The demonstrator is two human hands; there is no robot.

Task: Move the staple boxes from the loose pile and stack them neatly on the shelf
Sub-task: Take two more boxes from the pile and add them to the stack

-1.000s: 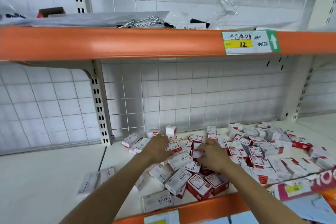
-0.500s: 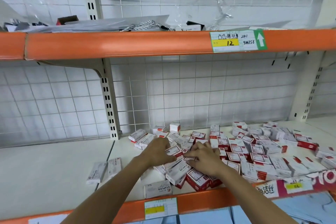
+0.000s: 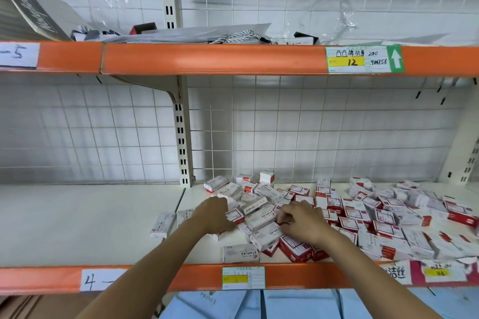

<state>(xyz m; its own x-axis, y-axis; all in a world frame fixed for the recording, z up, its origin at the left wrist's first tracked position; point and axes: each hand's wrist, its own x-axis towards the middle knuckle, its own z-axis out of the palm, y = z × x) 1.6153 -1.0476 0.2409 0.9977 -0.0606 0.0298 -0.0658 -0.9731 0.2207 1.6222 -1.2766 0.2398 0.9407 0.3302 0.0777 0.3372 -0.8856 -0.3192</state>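
Left hand (image 3: pixel 213 211) pinches red-white box (image 3: pixel 234 216); right hand (image 3: pixel 302 220) curls on pile (image 3: pixel 363 215), grip contents unclear. Square box edges before lifting; stack on bare shelf (image 3: pixel 77 215) left.

Staple boxes (image 3: pixel 363 217) piled all over the shelf's (image 3: pixel 77 220) right half, two loose boxes (image 3: pixel 171 223) lying just left of the pile.

left hand (image 3: pixel 215 213) fingertips buried in the staple boxes (image 3: pixel 261 215), grip unclear. Boxes at 3 o'clock blurred, cut by frame edge. Shelf label (image 3: pixel 243 278) text unreadable.
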